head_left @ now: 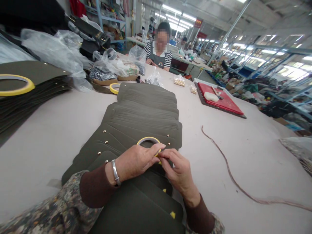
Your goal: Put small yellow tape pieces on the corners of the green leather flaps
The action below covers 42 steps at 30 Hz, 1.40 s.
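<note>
Apparently the step in hand is taking tape off a roll over the dark panels. Well to the left of the grip, a stack of dark panels (36, 70) bears a spare roll (29, 89); beyond the grip and left, another yellow roll (112, 88) sits by the far end of the fanned panels (146, 112). These spread under both hands, with metal studs (104, 131) showing on some. The left hand (133, 161), back uppermost, has thumb and fingers closed on a yellow tape roll (149, 138), held tilted above the panels. Just beside it, the right hand (179, 167) meets the roll's near edge with bent fingers; I cannot tell how closely they pinch, or whether a tape end lies between them. Below the grip, yellow scraps (173, 214) lie at the nearer panels' edges. The next move seems to call for the left holding the roll steady while the right gets a short piece free. Right of the grip, a cord (226, 162) trails.
</note>
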### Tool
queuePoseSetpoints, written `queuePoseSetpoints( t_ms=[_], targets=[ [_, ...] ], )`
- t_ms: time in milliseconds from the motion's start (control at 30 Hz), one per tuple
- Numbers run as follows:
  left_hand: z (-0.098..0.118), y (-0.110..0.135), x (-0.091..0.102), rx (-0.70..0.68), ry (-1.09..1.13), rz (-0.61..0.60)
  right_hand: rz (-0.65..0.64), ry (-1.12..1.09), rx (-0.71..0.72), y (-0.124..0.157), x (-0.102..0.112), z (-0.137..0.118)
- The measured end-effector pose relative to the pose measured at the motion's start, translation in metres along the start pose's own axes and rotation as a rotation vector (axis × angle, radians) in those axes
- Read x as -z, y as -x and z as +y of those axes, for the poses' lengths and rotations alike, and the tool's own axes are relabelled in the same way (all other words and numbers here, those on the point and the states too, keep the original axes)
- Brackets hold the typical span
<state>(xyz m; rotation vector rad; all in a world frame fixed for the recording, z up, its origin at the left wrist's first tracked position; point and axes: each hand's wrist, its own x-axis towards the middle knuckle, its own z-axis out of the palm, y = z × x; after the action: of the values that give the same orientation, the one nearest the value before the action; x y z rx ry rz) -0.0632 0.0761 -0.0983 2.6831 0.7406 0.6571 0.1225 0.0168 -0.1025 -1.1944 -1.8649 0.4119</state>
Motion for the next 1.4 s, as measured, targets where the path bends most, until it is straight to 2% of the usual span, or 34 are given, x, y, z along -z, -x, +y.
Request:
queuePoseSetpoints(
  t_ms=[167, 267, 367, 433, 500, 600, 700, 867, 1033, 1167, 1267, 1400],
  targets=[
    [0.001, -0.003, 0.001, 0.014, -0.023, -0.047, 0.092, 0.192, 0.122, 0.003, -0.004, 0.003],
    [0.003, -0.007, 0.003, 0.029, -0.029, -0.048, 0.164, 0.246, 0.083, 0.002, -0.003, -0.002],
    [0.006, -0.008, 0.002, 0.016, -0.066, 0.012, 0.195, 0.113, -0.179, 0.000, -0.004, -0.011],
    [0.009, -0.007, 0.000, -0.010, -0.100, 0.066, 0.179, -0.107, -0.418, -0.001, -0.004, -0.015],
    [0.012, -0.005, -0.003, -0.045, -0.102, 0.112, 0.176, -0.301, -0.585, -0.003, -0.004, -0.012],
    [0.013, -0.002, -0.006, -0.058, -0.086, 0.132, 0.253, -0.417, -0.740, -0.002, 0.001, 0.001],
    [0.008, -0.004, -0.009, 0.012, -0.165, 0.068, 0.252, -0.485, -0.845, 0.006, 0.009, 0.018],
    [0.002, -0.011, -0.011, 0.096, -0.307, -0.086, 0.185, -0.478, -0.919, 0.019, 0.012, 0.032],
    [0.005, -0.009, -0.014, 0.099, -0.195, -0.141, 0.145, -0.495, -0.959, 0.018, 0.015, 0.033],
    [0.005, -0.006, -0.018, 0.049, -0.143, -0.204, -0.005, -0.419, -0.967, 0.021, 0.021, 0.027],
    [0.004, -0.005, -0.019, 0.071, -0.139, -0.215, -0.107, -0.261, -0.895, 0.025, 0.021, 0.021],
    [0.004, -0.006, -0.019, 0.079, -0.136, -0.203, -0.168, -0.011, -0.685, 0.025, 0.014, 0.015]
  ],
)
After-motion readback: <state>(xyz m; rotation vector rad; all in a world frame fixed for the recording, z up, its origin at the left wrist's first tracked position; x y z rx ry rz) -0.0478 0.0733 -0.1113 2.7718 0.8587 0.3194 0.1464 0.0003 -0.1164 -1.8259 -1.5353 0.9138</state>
